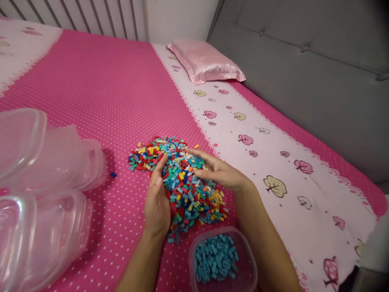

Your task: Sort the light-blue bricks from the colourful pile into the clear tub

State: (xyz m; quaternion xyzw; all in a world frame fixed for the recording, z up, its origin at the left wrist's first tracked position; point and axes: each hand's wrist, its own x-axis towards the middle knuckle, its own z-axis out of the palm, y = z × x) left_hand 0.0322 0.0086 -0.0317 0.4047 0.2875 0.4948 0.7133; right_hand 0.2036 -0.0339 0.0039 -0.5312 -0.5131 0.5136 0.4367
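Note:
A heap of small toy building bricks (pixel 185 186) in red, blue, yellow, green and other colours lies on the pink dotted bedsheet. Along its left side rests my left hand (pixel 157 202), fingers stretched out and the palm turned towards the bricks. My right hand (pixel 217 170) reaches over the heap's right side with its fingers apart, touching or just above the bricks. I see nothing held in either hand. Close to my right forearm stands a clear plastic tub (pixel 247 259), partly filled with light-blue bricks (pixel 215 257).
Stacked clear plastic containers (pixel 60 158) stand at the left, with a second stack (pixel 54 239) nearer to me. A single dark-blue brick (pixel 113 174) lies beside them. A pink satin pillow (pixel 209 61) rests near the grey padded headboard (pixel 291 77).

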